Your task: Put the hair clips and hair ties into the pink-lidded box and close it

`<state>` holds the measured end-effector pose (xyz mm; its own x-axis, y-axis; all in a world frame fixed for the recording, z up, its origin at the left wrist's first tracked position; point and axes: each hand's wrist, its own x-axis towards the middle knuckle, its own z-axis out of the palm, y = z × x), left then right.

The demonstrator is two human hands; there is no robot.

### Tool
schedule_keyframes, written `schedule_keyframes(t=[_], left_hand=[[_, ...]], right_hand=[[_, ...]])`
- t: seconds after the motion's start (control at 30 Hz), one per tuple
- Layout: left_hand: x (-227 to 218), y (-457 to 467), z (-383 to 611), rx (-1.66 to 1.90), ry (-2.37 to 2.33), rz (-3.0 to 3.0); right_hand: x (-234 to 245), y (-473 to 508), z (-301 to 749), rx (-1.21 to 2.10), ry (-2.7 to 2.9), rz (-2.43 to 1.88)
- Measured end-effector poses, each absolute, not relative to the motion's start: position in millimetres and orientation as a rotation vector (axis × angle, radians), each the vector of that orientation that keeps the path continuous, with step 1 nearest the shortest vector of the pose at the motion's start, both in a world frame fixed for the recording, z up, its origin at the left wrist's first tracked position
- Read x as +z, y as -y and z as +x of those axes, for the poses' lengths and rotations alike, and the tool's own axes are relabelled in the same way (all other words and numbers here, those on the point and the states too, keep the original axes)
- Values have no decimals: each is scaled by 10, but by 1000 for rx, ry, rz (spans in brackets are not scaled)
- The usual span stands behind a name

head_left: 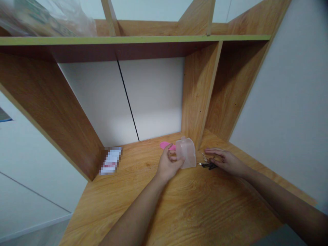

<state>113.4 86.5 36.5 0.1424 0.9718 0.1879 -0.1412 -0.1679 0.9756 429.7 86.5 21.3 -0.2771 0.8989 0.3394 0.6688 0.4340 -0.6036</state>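
- Left hand [167, 165]: fingers half curled against the side of an upright translucent pale-pink plastic box [187, 153], apparently steadying it; firmness of grip impossible to tell.
- Right hand [225, 161]: fingers loosely open and arched, tips just over a small bunch of metal keys with a black fob [208, 165], no clear grip.
- Box at centre frame, between both hands, blocking the way from the keys to a flat bright-pink plastic item [166, 145] just behind the left fingers.
- Lower centre: honey-coloured wood-grain desktop [153, 201].
- Right of the box: upright wood-grain shelf divider [197, 92].
- Left of centre: flat packet [110, 160], pixelated and unreadable.
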Motion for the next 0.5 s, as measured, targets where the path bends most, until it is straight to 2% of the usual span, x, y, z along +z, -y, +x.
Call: schedule_keyframes(t=[0.27, 0.5], left_hand=[[486, -588, 321, 1226, -801, 1355], [305, -514, 25, 1315, -880, 1402]], right_hand=[[337, -752, 3708, 412, 2071, -1243], [304, -752, 2618, 922, 2073, -988]])
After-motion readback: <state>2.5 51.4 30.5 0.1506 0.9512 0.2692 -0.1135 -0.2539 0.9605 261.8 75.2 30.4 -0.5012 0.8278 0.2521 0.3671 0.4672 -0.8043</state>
